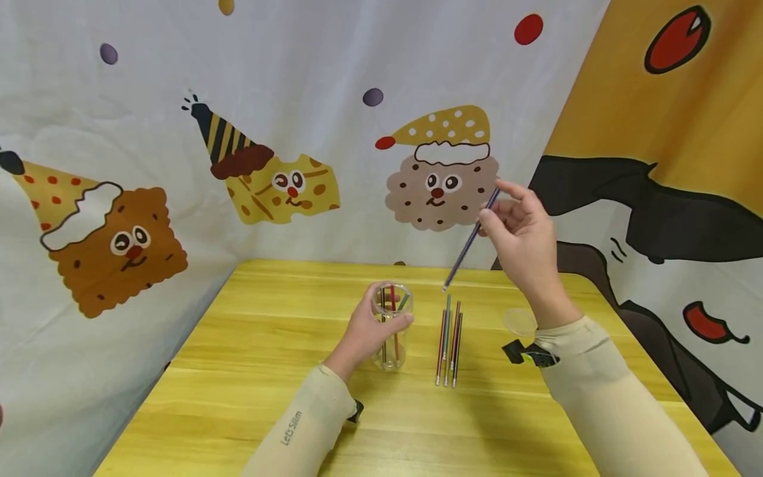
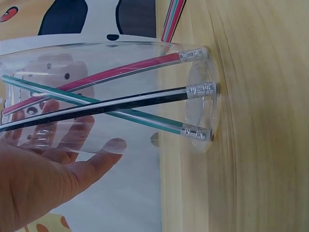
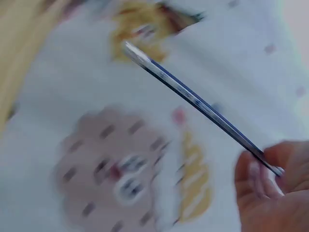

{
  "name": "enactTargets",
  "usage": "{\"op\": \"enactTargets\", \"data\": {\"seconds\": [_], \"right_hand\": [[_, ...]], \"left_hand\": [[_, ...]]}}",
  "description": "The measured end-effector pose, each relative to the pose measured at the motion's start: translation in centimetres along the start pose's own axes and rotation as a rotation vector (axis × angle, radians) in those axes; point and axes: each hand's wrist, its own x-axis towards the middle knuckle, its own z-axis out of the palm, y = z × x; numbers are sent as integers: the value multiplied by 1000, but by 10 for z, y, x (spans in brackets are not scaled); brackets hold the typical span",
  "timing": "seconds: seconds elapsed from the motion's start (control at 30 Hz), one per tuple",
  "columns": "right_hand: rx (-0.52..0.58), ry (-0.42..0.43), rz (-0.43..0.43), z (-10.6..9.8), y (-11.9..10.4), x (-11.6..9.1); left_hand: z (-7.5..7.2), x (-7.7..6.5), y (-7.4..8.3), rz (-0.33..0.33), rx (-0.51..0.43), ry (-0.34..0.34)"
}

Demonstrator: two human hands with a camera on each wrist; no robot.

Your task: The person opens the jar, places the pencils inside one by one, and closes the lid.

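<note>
Head view shows the right hand point(image 1: 524, 228) raised above the table point(image 1: 268, 397), pinching a blue pencil point(image 1: 471, 240) between thumb and fingertips near its upper end. Its long axis slants steeply, the metal-capped lower end pointing down and left toward the row of pencils point(image 1: 449, 341) lying on the wood. The right forearm rises from the table's near right. The left hand point(image 1: 372, 328) wraps its fingers around a clear cup point(image 1: 393, 324) standing upright just left of the row. Left wrist view shows three pencils point(image 2: 145, 104) crossed inside the cup, eraser ends at its base.
</note>
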Motion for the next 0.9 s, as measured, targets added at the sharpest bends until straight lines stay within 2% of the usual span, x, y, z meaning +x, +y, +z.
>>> {"op": "enactTargets", "data": {"seconds": [0.07, 0.17, 0.23, 0.37, 0.47, 0.57, 0.67, 0.9], "right_hand": [[120, 64, -104, 16, -19, 4], [177, 46, -186, 42, -28, 2], [111, -16, -209, 59, -20, -6], [-91, -169, -217, 85, 12, -34], [-246, -276, -210, 97, 32, -56], [-347, -358, -180, 105, 42, -68], [-392, -410, -157, 108, 42, -70], [-399, -473, -132, 113, 35, -67]], "left_hand": [[0, 0, 0, 1, -10, -1], [1, 1, 1, 12, -25, -14], [3, 2, 2, 22, -36, -35], [5, 2, 3, 33, -35, -65], [5, 2, 3, 30, -15, -55], [4, 1, 4, 35, 4, -38], [2, 0, 4, 46, 1, -34], [-2, -2, 2, 46, 10, -27]]}}
